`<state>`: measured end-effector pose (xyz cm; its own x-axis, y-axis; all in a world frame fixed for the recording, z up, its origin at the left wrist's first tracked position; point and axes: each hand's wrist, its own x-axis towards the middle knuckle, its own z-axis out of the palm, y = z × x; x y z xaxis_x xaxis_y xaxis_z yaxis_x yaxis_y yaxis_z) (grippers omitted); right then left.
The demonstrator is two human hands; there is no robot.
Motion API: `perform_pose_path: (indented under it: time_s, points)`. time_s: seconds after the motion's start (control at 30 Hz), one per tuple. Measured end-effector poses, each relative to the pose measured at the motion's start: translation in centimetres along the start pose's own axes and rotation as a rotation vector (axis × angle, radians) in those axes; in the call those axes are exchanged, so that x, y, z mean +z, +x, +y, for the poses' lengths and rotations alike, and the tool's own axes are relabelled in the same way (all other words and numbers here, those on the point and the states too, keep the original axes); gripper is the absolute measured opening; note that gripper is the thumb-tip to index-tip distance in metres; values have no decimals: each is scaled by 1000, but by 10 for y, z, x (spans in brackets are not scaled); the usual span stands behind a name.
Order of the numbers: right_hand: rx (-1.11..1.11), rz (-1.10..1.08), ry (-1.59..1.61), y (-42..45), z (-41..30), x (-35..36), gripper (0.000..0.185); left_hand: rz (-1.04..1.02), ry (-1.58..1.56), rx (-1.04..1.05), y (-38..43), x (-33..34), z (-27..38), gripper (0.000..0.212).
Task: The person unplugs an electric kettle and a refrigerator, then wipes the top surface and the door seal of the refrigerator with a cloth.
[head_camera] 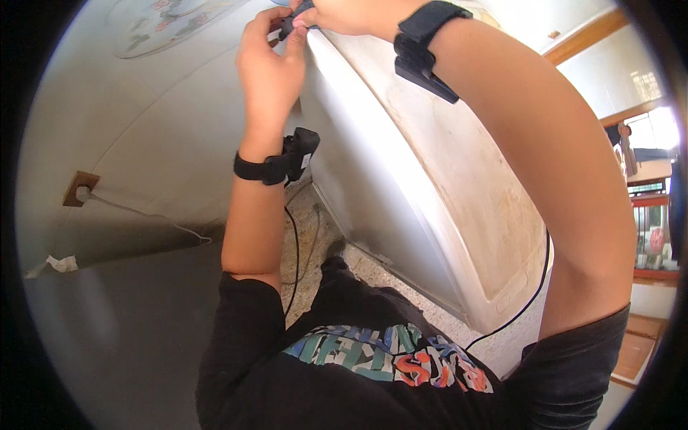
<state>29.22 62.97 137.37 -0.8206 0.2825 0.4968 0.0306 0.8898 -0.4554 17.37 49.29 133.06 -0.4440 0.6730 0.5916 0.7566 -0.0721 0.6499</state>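
Observation:
At the top of the head view both my hands meet over the far upper corner of a large white appliance casing (387,156). My left hand (274,59) pinches a small dark grey object (293,20) between thumb and fingers. The thumb and fingers of my right hand (333,16) are on the same object from the other side. What the object is cannot be told; the fingers and the frame's edge partly hide it. Each wrist bears a black strap with a black device. The casing's top surface is stained brownish.
On the wall to the left is a socket (81,189) with a plug and a pale cord. Black cable (293,252) lies on the speckled floor near my foot. A dark grey surface (140,333) stands at the left. Another cable (529,309) hangs by the casing's near end.

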Motion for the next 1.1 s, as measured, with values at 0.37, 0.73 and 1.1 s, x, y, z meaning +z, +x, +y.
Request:
perform_pose_path:
  time_s: [0.37,0.73,1.1]
  points:
    - [171,-237,-43,-52,-17,-5,27,-317,209,36,-27,-30,50,13]
    - [-215,-529,-140,-90,-62,-20,11,-93,376,-28,-128,-30,104,8]
    - [-113,-554,-228,-75,-45,-6,19,-146,339,-51,-117,-15,79,8]
